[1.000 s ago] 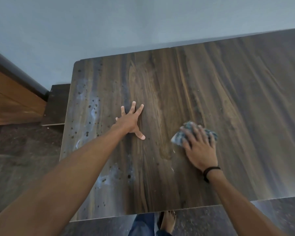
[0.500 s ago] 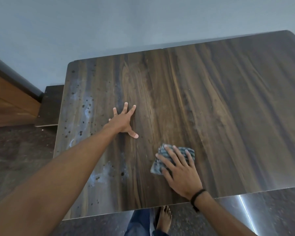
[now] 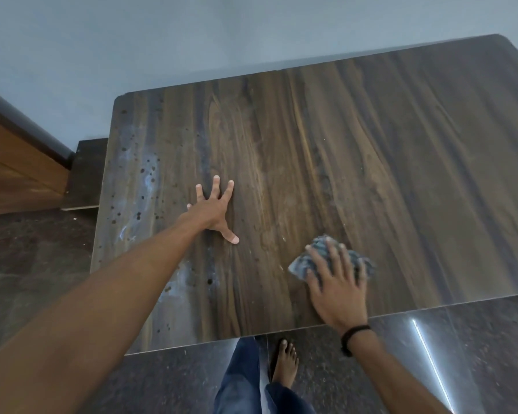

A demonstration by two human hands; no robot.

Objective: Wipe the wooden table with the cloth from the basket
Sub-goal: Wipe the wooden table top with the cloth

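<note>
Compared with half a second ago, my right hand (image 3: 337, 291) has carried the cloth (image 3: 299, 265) a little to the right and away from the near edge, after it had come down toward that edge just before. So I judge this is a back-and-forth stroke over the near right part of the surface (image 3: 371, 144). The fingers (image 3: 331, 255) of this hand are spread and lie flat on the crumpled cloth, pressing it down onto the wood; they do not pinch it.

My left hand (image 3: 214, 212) has stayed in the same place, palm down with its fingers (image 3: 216, 186) spread wide, holding nothing.

For the task, it means the wiping is going on, but the pale smears and dark spots (image 3: 144, 180) along the left strip are not yet reached.

I can read no brand, label or writing anywhere. The black band (image 3: 353, 336) on the right wrist is plain.
</note>
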